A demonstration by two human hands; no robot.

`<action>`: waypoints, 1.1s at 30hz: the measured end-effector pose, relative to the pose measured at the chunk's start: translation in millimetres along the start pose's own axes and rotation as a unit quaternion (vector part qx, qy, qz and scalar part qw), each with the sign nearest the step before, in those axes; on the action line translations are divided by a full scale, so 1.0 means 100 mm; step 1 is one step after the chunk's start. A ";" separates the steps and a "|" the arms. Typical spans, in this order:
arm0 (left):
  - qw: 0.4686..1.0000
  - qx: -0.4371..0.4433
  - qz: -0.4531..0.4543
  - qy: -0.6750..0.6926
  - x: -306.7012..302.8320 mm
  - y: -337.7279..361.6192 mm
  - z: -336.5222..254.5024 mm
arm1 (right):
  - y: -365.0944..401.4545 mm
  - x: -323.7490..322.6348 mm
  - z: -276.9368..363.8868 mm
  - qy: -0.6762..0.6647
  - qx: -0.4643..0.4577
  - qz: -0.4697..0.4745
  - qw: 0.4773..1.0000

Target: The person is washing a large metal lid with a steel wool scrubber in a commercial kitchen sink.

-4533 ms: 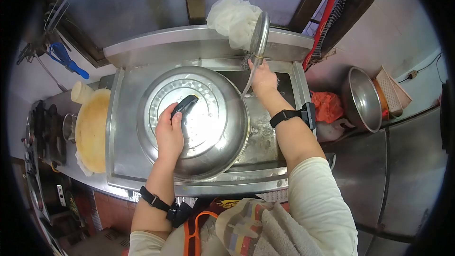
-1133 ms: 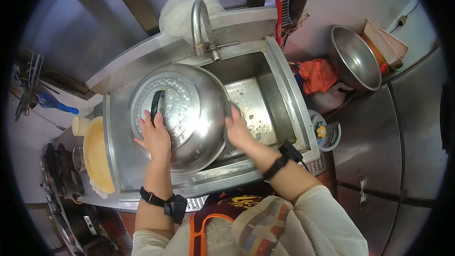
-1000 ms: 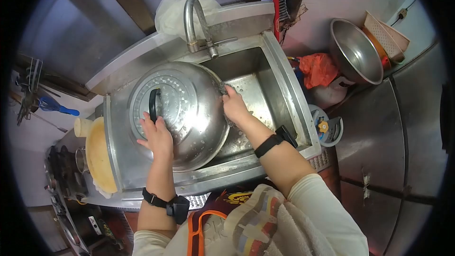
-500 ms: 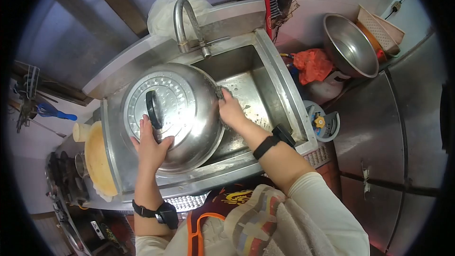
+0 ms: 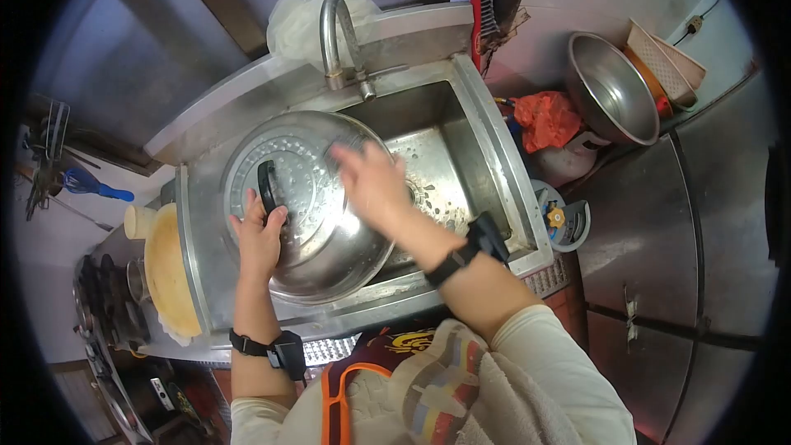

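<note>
Straddles near end of black handle (image 5: 267, 185) with left hand (image 5: 259, 241), fingers spread | reaches over metal lid (image 5: 317, 243) with blurred right hand (image 5: 375, 189), cannot tell grip | has lid dome-up, partly over sink basin (image 5: 445, 169)

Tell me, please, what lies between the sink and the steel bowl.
A crumpled red bag, over a pale cylinder, lies between the sink and the steel bowl in the head view.
</note>
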State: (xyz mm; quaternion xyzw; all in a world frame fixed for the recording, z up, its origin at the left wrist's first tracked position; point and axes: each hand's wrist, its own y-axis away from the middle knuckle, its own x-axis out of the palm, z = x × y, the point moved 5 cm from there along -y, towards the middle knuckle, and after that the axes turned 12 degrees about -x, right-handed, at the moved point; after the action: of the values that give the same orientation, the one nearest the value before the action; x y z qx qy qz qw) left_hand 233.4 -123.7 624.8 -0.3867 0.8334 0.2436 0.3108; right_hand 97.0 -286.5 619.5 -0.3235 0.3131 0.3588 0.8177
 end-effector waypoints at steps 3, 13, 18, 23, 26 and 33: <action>0.997 0.002 0.065 -0.045 -0.02 0.13 0.02 | -0.18 0.05 -0.27 0.008 0.043 -0.050 0.998; 0.990 0.125 0.049 -0.050 -0.36 0.09 0.05 | 0.48 0.16 0.68 -0.055 -0.279 0.141 0.948; 0.939 0.222 0.043 -0.259 -0.39 -0.11 -0.33 | -0.09 -0.10 -0.08 -0.101 -0.023 0.017 0.994; 0.907 0.289 0.046 -0.302 -0.42 -0.28 -0.49 | 0.33 0.32 0.62 -0.003 -0.240 0.059 0.969; 0.895 0.330 0.074 -0.293 -0.37 -0.40 -0.43 | 0.68 0.39 0.91 -0.091 -0.350 0.166 0.917; 0.965 0.162 -0.083 -0.187 -0.13 -0.37 -0.38 | 0.23 0.02 -0.02 -0.171 -0.058 0.082 0.980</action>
State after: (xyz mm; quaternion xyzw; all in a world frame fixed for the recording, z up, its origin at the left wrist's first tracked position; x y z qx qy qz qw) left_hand 257.2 -163.7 654.2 -0.3465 0.7536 0.1466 0.5390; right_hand 79.2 -274.8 609.9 -0.2772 0.1733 0.4922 0.8067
